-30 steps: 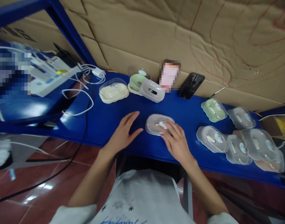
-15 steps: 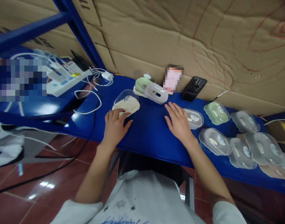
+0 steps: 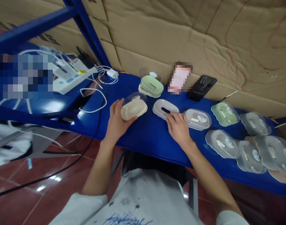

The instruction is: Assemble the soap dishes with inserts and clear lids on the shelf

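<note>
My left hand [image 3: 117, 120] is closed round the left end of a cream soap dish [image 3: 133, 109], thumb along its near side. A clear lid [image 3: 135, 98] shows at the dish's far edge. With bent fingers, my right hand [image 3: 179, 126] grips the near right edge of a white oval soap tray [image 3: 160, 107] that has a dark slot. Behind these, a green soap tray [image 3: 152, 86] sits on a cream piece, with another clear lid [image 3: 153, 75] behind it. A lidded pale soap dish [image 3: 196, 119] stands right beside my right hand.
Several lidded soap dishes [image 3: 222, 143] cover the right of the blue table [image 3: 143, 140]. Two phones [image 3: 202, 88] lean by the cardboard [image 3: 143, 59] at the back. White cables [image 3: 91, 103] and a power strip [image 3: 67, 81] lie left, near a blue post [image 3: 88, 31].
The white tray has come away from the green one, toward me, and my right hand now grips it. My left hand has closed round the cream dish. The view has shifted slightly.
</note>
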`<state>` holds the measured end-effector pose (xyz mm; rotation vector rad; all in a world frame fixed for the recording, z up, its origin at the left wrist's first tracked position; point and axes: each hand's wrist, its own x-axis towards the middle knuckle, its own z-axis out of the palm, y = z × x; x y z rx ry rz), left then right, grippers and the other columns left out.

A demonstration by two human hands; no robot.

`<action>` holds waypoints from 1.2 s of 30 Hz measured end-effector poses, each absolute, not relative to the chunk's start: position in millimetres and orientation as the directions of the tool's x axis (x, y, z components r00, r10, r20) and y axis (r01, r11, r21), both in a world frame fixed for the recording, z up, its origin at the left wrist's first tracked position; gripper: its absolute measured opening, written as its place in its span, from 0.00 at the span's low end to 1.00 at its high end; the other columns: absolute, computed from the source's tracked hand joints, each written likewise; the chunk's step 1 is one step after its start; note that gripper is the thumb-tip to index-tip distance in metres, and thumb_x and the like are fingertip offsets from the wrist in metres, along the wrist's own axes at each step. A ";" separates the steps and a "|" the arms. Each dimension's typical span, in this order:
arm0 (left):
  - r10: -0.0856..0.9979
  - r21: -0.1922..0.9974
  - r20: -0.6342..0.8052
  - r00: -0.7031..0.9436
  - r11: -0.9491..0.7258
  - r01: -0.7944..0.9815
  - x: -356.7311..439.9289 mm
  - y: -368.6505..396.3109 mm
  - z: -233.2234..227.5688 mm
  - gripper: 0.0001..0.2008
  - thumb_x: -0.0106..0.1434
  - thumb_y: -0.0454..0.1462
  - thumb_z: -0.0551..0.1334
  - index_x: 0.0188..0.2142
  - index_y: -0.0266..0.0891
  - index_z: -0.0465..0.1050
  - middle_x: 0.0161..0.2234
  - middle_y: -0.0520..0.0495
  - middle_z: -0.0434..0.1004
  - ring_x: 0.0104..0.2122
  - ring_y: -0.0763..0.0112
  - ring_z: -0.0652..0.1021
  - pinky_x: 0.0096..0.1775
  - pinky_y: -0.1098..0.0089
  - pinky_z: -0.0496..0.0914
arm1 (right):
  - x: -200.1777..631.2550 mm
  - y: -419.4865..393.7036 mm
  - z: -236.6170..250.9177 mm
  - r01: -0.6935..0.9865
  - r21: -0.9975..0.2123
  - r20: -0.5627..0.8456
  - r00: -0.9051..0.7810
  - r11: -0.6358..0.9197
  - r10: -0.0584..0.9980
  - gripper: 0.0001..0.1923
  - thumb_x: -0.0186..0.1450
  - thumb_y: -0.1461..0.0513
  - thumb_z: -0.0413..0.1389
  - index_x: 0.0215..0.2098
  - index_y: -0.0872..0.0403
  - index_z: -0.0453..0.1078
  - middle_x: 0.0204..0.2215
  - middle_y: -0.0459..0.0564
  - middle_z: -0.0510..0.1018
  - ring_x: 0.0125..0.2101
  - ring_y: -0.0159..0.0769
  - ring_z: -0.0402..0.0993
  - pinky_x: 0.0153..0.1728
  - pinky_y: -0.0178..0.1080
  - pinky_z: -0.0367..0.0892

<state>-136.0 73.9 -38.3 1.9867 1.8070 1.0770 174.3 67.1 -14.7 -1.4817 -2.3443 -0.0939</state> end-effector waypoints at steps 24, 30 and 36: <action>0.837 0.586 0.323 0.442 -0.544 0.601 -116.8 25.7 -23.1 0.30 0.78 0.52 0.60 0.74 0.48 0.63 0.73 0.38 0.67 0.71 0.51 0.71 0.70 0.45 0.66 | 152.8 -24.3 -35.0 0.710 -0.300 0.365 -0.531 0.637 0.765 0.20 0.77 0.70 0.53 0.64 0.51 0.74 0.63 0.51 0.80 0.70 0.44 0.69 0.75 0.53 0.56; 0.965 0.432 0.263 0.020 -0.136 0.892 -83.1 94.5 -6.6 0.36 0.73 0.57 0.63 0.71 0.40 0.67 0.71 0.30 0.66 0.66 0.36 0.73 0.63 0.41 0.71 | 148.1 -25.7 -34.2 0.739 -0.288 0.354 -0.509 0.609 0.785 0.19 0.77 0.69 0.53 0.62 0.51 0.75 0.62 0.52 0.81 0.68 0.43 0.70 0.75 0.53 0.53; 0.993 0.294 0.121 -0.003 -0.033 0.955 -66.7 120.3 -6.6 0.40 0.69 0.55 0.68 0.72 0.37 0.65 0.64 0.25 0.73 0.63 0.29 0.74 0.60 0.37 0.71 | 149.1 -26.0 -35.2 0.820 -0.323 0.394 -0.337 0.472 0.855 0.14 0.79 0.62 0.55 0.61 0.51 0.74 0.64 0.56 0.79 0.69 0.46 0.69 0.72 0.54 0.55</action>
